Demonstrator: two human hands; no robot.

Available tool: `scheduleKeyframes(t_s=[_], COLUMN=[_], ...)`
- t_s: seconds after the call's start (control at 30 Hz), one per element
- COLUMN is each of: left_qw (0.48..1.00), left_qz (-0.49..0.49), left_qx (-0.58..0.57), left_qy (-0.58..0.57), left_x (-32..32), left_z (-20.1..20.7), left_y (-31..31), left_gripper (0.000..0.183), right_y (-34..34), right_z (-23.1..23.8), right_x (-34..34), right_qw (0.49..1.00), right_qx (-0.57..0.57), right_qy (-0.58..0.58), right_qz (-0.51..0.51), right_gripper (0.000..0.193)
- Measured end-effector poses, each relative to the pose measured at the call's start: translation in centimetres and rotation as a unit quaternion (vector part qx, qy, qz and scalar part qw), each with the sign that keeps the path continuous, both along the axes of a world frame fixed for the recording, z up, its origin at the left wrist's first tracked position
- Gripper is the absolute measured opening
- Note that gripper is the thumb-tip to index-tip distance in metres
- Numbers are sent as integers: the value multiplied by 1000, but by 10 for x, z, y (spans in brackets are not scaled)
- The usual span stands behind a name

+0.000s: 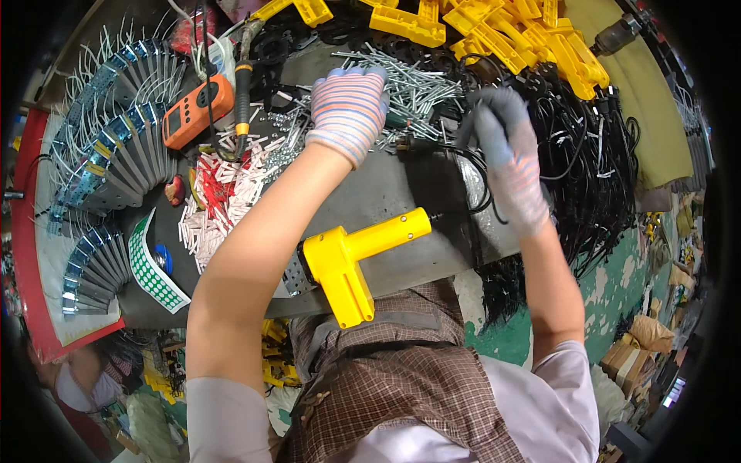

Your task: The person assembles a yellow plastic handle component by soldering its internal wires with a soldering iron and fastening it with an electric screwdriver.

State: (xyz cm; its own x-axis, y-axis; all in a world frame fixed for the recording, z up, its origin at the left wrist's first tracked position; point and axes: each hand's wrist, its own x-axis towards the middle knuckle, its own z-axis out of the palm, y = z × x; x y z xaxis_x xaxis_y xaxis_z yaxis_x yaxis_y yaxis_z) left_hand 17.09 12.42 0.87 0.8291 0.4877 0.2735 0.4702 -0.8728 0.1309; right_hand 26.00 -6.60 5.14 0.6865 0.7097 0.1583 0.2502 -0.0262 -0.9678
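Observation:
My left hand (349, 108), in a striped knit glove, rests at the near left edge of a pile of long silver screws (421, 85). Its fingers are curled under, and whatever they hold is hidden. My right hand (513, 158), in a similar glove with grey fingertips, is smeared by motion beside a heap of black cables (590, 154). I cannot make out whether a cable is in its fingers. Between my forearms, a yellow plastic tool housing (343, 270) with a round barrel lies at the table's near edge, its barrel toward the right.
White and red sleeve pieces (212, 208) lie left of my forearm, near an orange meter (198, 112) and a black-and-orange handled tool (243, 92). Rows of metal-and-grey parts with white wires (116, 154) stand far left. A green-dotted sticker sheet (152, 266) curls nearby. Yellow housings (502, 35) are heaped at the back.

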Motion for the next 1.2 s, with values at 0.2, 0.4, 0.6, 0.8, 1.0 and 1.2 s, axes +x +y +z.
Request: scheduleKeyframes(t_s=[0.2,0.4,0.6,0.8,1.0,1.2], left_qw=[987,988,825,790,900,889], left_qz=[-41,-64,-17,-37,-254,-369], left_qx=[95,-7,-520,-603,-354,-262], left_qy=[123,-139,-220,-107,-2,65], left_x=[20,-16,-104,-138,-126,-103], left_z=[14,3,56,50,58,52], left_y=[-2,3,-49,-48,-38,-39], left_gripper=[21,30,19,17,20,20], right_y=[-53,-76,-76,-60,-56,-58], right_z=[-24,-7,-31,-57,-54,-52], right_x=[-49,-81,-109,-128,-134,-131], right_qw=[998,974,979,988,989,983], right_qx=[22,-26,-29,12,3,-24], right_qy=[-24,205,85,56,-4,-75], right_qz=[-51,88,180,146,150,163], right_gripper=[16,21,22,19,20,20])
